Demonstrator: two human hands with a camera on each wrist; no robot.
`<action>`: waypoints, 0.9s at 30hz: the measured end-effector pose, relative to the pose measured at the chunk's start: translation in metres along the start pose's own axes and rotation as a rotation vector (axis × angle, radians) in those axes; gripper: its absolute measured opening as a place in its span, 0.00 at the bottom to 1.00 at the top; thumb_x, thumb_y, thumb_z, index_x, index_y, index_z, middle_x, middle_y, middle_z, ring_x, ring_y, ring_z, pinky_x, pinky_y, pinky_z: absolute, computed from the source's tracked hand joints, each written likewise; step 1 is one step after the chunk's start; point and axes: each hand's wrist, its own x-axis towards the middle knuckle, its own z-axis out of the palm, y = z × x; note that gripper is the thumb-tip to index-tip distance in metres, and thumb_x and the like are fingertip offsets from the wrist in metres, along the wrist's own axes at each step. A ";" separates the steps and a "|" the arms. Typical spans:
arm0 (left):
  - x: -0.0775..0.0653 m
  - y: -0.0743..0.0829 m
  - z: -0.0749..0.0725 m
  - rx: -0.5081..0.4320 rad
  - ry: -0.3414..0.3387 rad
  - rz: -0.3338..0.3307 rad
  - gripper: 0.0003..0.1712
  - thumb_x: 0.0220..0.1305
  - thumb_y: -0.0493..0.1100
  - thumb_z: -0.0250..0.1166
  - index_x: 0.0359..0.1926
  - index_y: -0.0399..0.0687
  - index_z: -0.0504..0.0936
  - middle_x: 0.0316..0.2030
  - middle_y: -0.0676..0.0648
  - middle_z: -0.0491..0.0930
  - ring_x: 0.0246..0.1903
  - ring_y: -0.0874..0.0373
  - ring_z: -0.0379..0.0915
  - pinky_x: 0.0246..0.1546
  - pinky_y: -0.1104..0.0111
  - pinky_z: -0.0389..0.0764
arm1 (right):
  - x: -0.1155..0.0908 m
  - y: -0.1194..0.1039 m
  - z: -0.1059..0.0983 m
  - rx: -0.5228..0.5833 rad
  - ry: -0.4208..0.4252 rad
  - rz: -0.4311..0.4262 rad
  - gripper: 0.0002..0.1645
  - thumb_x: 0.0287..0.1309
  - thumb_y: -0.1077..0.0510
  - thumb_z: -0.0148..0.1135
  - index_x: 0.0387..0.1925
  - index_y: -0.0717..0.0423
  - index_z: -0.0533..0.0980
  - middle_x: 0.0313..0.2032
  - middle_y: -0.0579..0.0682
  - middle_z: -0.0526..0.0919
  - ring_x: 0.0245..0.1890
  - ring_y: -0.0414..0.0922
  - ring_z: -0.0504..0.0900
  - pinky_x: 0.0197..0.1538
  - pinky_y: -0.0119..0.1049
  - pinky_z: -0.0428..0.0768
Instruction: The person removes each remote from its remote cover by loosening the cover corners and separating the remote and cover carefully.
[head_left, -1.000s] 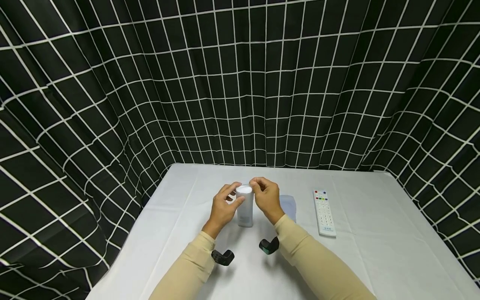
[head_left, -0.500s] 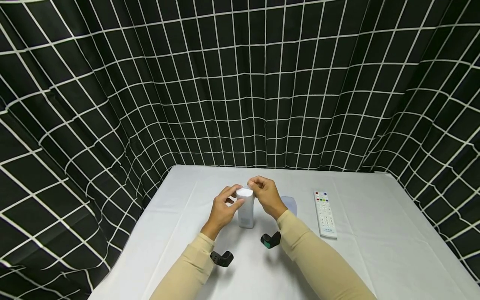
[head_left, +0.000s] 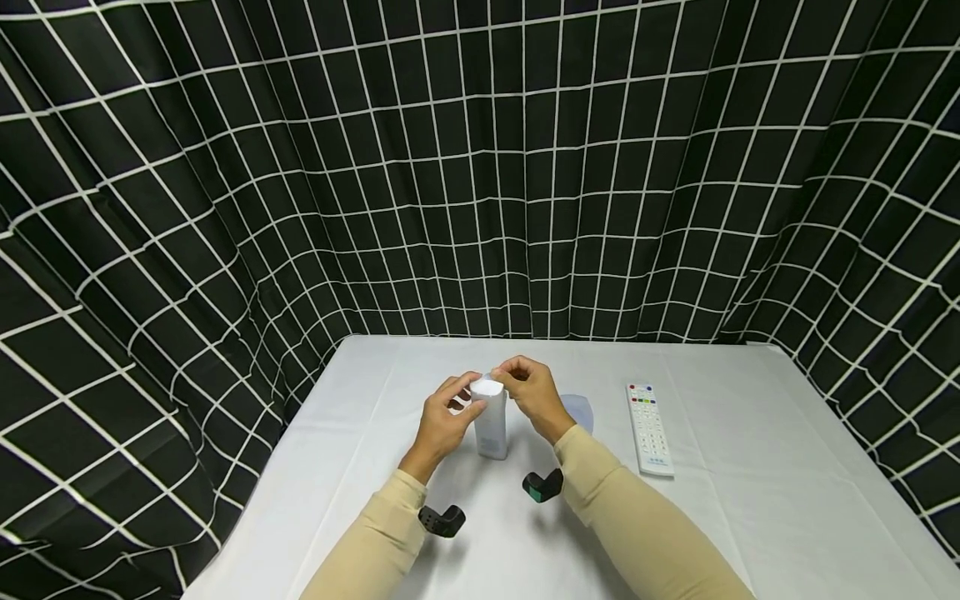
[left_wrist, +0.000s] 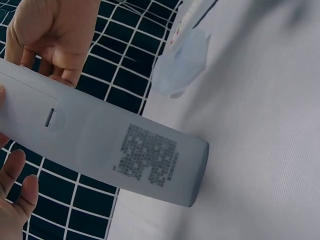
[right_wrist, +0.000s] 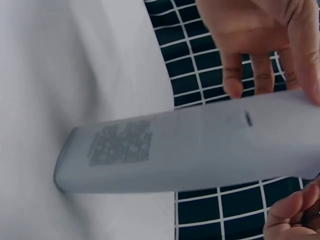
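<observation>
A white remote control (head_left: 491, 429) stands on end on the table, its back with a battery-cover latch and a blurred label (left_wrist: 147, 155) turned toward me. My left hand (head_left: 441, 421) holds it near the top, thumb on the near side and fingers on the far left side. With bent fingers, my right hand (head_left: 531, 392) pinches a thin translucent sleeve edge (head_left: 487, 377) at the remote's upper end. In the right wrist view, the right fingertips (right_wrist: 290, 212) sit close under that end. What lies between them is mostly hidden.
Right of my right hand, a pale blue translucent piece (head_left: 577, 410) lies on the white-covered table (head_left: 720, 417). Farther right is another white remote control (head_left: 649, 429), buttons up. A black curtain (head_left: 450, 208) with white grid lines closes off the back and sides.
My right fingertips have shifted slightly left over the remote's top, and more of the translucent edge shows there. The left hand keeps its hold, and the remote still stands upright.
</observation>
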 end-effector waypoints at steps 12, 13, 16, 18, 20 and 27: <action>0.001 0.008 0.010 0.026 0.150 0.013 0.18 0.57 0.29 0.68 0.50 0.27 0.80 0.36 0.34 0.79 0.37 0.34 0.73 0.35 0.44 0.74 | -0.024 -0.027 0.000 -0.100 0.006 -0.139 0.10 0.61 0.61 0.65 0.35 0.68 0.81 0.33 0.54 0.82 0.32 0.43 0.76 0.36 0.34 0.74; 0.002 0.008 0.010 0.032 0.168 0.023 0.16 0.58 0.29 0.68 0.48 0.27 0.81 0.36 0.34 0.79 0.37 0.36 0.74 0.35 0.46 0.75 | -0.027 -0.032 0.001 -0.116 0.006 -0.151 0.10 0.61 0.62 0.65 0.35 0.69 0.81 0.33 0.54 0.83 0.32 0.43 0.76 0.35 0.34 0.74; 0.005 0.011 0.012 0.045 0.226 0.038 0.12 0.58 0.28 0.67 0.43 0.25 0.82 0.35 0.34 0.79 0.36 0.40 0.75 0.36 0.52 0.77 | -0.032 -0.038 0.002 -0.136 0.007 -0.169 0.09 0.60 0.63 0.65 0.35 0.69 0.81 0.33 0.56 0.83 0.33 0.46 0.78 0.37 0.34 0.76; 0.007 0.014 0.014 0.047 0.268 0.041 0.09 0.57 0.26 0.66 0.40 0.24 0.83 0.33 0.34 0.80 0.35 0.41 0.76 0.35 0.57 0.78 | -0.033 -0.038 0.002 -0.137 0.000 -0.176 0.08 0.60 0.64 0.65 0.36 0.69 0.81 0.34 0.58 0.83 0.35 0.50 0.79 0.39 0.37 0.77; 0.009 0.017 0.016 0.037 0.298 0.026 0.08 0.56 0.24 0.66 0.38 0.23 0.83 0.32 0.33 0.80 0.33 0.40 0.76 0.34 0.61 0.78 | -0.034 -0.037 0.001 -0.136 -0.005 -0.181 0.09 0.60 0.64 0.65 0.37 0.70 0.81 0.35 0.59 0.83 0.37 0.53 0.80 0.42 0.39 0.78; 0.017 -0.003 0.023 0.034 0.363 -0.044 0.04 0.55 0.24 0.66 0.33 0.27 0.85 0.27 0.35 0.80 0.28 0.41 0.76 0.30 0.70 0.74 | -0.035 -0.039 0.000 -0.146 -0.011 -0.173 0.08 0.61 0.65 0.64 0.37 0.70 0.80 0.36 0.60 0.82 0.38 0.55 0.79 0.41 0.36 0.77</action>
